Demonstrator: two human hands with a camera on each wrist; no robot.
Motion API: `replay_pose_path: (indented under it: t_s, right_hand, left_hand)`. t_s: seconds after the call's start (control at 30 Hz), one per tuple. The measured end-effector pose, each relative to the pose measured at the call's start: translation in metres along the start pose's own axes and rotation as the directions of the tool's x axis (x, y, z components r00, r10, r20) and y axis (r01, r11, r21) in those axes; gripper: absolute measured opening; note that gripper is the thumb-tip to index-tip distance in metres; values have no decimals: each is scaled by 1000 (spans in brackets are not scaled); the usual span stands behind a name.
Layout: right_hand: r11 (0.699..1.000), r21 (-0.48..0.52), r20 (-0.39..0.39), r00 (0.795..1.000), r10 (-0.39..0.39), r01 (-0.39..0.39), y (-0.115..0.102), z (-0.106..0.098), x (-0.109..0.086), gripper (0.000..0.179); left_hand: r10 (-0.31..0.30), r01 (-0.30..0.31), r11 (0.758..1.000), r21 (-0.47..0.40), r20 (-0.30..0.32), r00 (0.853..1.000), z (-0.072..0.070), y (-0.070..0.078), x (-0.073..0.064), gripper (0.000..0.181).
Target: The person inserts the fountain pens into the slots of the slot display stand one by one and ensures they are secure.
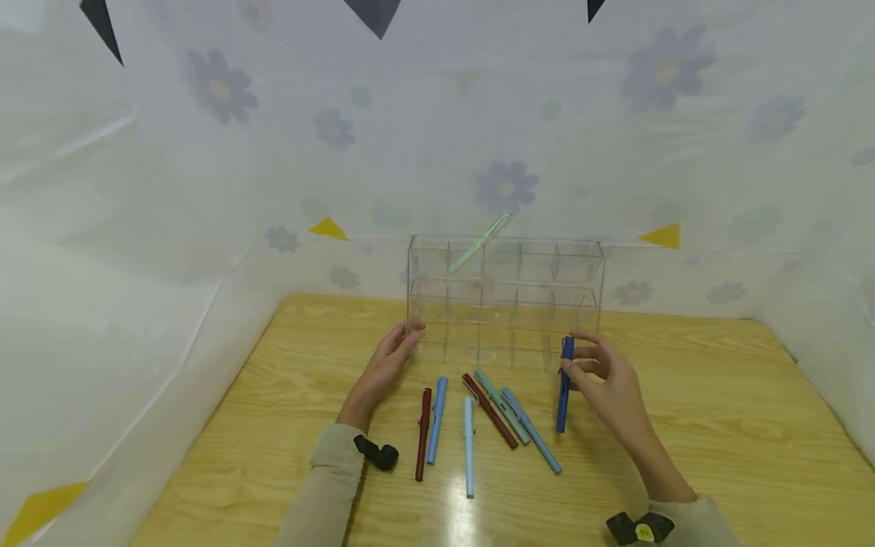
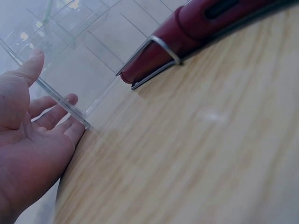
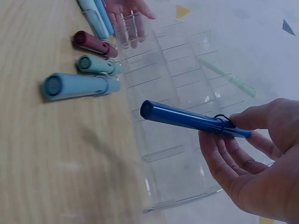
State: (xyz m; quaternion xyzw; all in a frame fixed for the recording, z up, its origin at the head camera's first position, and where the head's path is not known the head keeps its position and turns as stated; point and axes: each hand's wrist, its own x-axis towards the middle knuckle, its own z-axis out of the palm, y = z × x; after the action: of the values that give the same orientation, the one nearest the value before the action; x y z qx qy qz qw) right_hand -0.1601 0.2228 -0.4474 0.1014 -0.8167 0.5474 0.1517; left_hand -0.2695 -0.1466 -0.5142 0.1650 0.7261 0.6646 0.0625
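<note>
In the head view, my right hand (image 1: 611,384) pinches a dark blue pen (image 1: 565,395) between thumb and fingers. The pen is held nearly upright in front of the right end of a clear divided organizer (image 1: 497,357). My left hand (image 1: 386,365) touches the organizer's left end, its fingers loosely extended along that edge. In the left wrist view some fingertips (image 2: 71,99) show beyond the clear panel's edge. A light green pen (image 1: 481,243) leans slantwise in the organizer's upper row.
Before the organizer lie dark red pens (image 1: 423,434) (image 1: 491,412), blue pens (image 1: 436,422) (image 1: 533,433), a light blue pen (image 1: 469,448) and a green pen (image 1: 502,406) on the wooden table (image 1: 718,410). A flowered sheet (image 1: 424,114) hangs behind and at both sides.
</note>
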Motion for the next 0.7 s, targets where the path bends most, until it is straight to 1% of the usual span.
replay_pose_path:
  t_s: [0.17,0.4,0.53,0.7]
  right_hand:
    - [998,64,-12,1000,-24,24,-10,-3,14,46]
    - [988,129,-47,996,-80,86,-21,-8,37,40]
    - [978,173,-76,992,-104,116,-28,-10,50,38]
    - [958,249,-105,987,-121,144,-39,-12,67,36]
  left_hand:
    - [1,-1,1000,8,-2,1000,0,0,0,49]
    - [1,-1,1000,16,1,1000,0,0,0,51]
    - [6,-6,1000,19,10,1000,0,1,1,52]
    - [4,-4,1000,15,9,1000,0,0,1,53]
